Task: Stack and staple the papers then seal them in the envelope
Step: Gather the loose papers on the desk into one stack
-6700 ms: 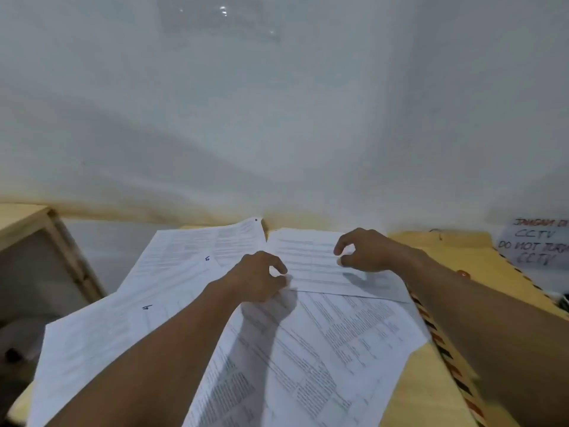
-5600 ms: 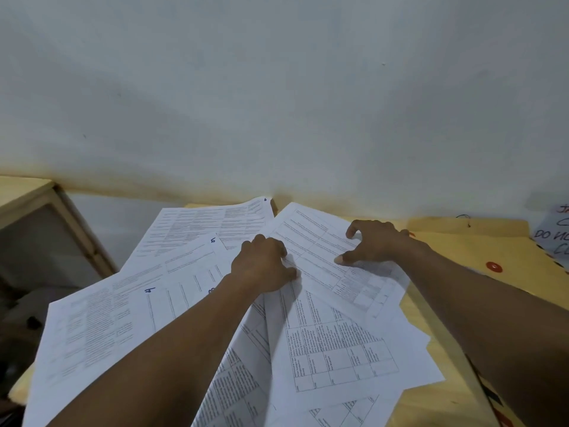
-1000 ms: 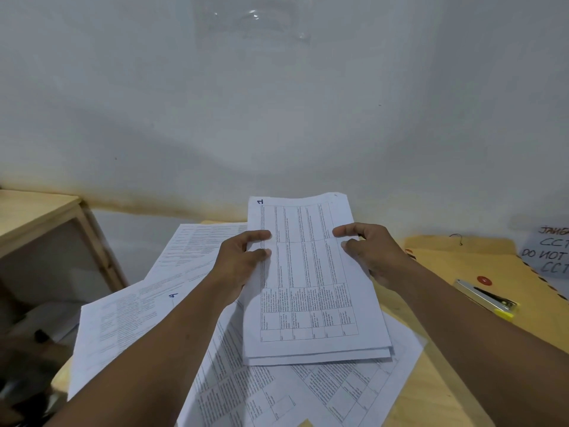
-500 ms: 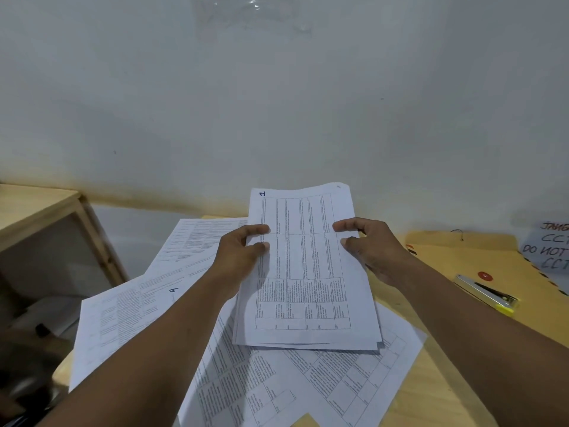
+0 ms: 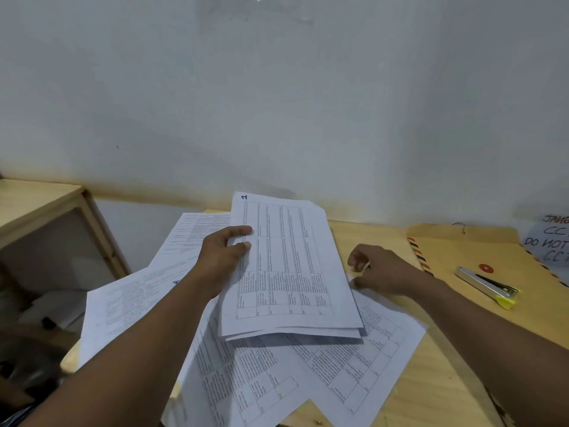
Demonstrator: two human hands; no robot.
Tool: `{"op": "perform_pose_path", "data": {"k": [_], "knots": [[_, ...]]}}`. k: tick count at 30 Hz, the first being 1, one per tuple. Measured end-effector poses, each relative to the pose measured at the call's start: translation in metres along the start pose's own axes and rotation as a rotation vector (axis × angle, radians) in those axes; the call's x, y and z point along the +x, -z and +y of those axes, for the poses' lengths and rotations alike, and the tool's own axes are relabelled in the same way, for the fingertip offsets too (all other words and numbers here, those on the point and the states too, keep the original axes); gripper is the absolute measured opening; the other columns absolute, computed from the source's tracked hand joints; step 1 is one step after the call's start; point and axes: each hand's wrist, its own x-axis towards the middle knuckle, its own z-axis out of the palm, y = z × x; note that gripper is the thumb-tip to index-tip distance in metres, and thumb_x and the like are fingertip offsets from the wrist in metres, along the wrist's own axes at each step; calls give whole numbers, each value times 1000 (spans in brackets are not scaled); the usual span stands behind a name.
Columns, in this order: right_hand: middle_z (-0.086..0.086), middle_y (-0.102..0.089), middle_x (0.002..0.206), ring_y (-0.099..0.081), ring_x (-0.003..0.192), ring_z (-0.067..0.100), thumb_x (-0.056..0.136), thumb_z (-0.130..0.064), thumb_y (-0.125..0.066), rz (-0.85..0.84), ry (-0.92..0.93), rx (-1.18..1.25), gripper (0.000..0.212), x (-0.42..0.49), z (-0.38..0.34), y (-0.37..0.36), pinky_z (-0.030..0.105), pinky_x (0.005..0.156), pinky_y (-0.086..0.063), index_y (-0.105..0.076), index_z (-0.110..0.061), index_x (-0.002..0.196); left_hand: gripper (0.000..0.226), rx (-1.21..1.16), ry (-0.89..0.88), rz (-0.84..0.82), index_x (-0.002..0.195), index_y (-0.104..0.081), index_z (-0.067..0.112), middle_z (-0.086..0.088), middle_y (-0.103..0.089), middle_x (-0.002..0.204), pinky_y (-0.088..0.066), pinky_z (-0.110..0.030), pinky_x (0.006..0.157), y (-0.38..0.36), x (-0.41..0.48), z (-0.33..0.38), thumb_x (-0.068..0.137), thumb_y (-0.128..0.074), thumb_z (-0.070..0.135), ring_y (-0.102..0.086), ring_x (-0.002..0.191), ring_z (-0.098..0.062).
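The left hand (image 5: 223,260) grips the paper stack (image 5: 289,272). The right hand (image 5: 380,269) is loosely curled, holding nothing, beside the stack.

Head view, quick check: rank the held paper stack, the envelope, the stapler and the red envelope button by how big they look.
1. held paper stack
2. envelope, cropped at the frame edge, so its rank against the stack is unsure
3. stapler
4. red envelope button

This looks like a small office corner: a pale wooden desk (image 5: 431,396) pushed against a bare white wall (image 5: 277,103). On the desk lie printed forms (image 5: 354,365), a brown envelope (image 5: 462,257) and a stapler (image 5: 486,286). Right of the envelope hangs a handwritten notice (image 5: 551,241) (about CCTV).
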Motion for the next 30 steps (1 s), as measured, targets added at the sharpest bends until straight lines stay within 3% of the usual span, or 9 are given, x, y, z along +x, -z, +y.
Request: {"op": "perform_pose_path", "data": {"k": [3,6,11,14,18,25,30], "knots": [[-4,-60,101,-57,92,17,69,-32,-86,-12,54,-84,44,-4,-2,-8,31,77,-47,-57,-25,101,29,-29,13,14,104,-76,21,-9,-69,125,-56,-44,98,5,-2,0,93,-63,-3,-71,107,-27],[-5,-58,100,-55,86,14,69,-35,-87,-2,68,-107,47,-3,-4,-11,31,76,-47,-57,-27,103,29,-44,24,13,104,-77,20,-9,-71,122,-56,-44,96,10,-2,0,93,-63,-3,-72,103,-26],[1,-61,98,-58,85,18,75,-26,-84,26,53,-54,35,1,-1,-11,29,69,-45,-61,-25,100,28,-63,40,10,109,-76,17,-7,-73,116,-58,-35,86,22,-3,1,94,-62,-3,-74,100,-26],[1,-63,95,-61,88,20,82,-31,-78,77,69,-37,26,1,2,-13,29,69,-45,-62,-24,101,30,-119,69,-1,109,-76,15,-11,-73,118,-57,-37,90,30,0,-2,93,-61,-6,-75,101,-27],[-8,-56,99,-51,82,3,72,-48,-82,56,108,-122,53,-3,-1,-18,27,69,-41,-58,-28,114,31,-136,84,-3,109,-76,14,-12,-73,117,-57,-38,90,32,1,-3,93,-61,-7,-75,101,-27],[-3,-62,93,-59,82,15,70,-36,-87,61,41,-39,60,-1,-4,-20,27,64,-42,-58,-23,121,30,-133,91,-11,110,-75,13,-11,-75,111,-59,-36,86,23,-1,2,93,-61,-6,-76,97,-27],[3,-56,123,-55,111,20,73,-34,-86,117,52,-55,68,-4,-3,-21,30,82,-42,-53,-22,132,30,-157,91,-17,113,-74,11,-12,-74,113,-58,-38,89,21,-3,5,94,-60,-7,-75,100,-29]]}}
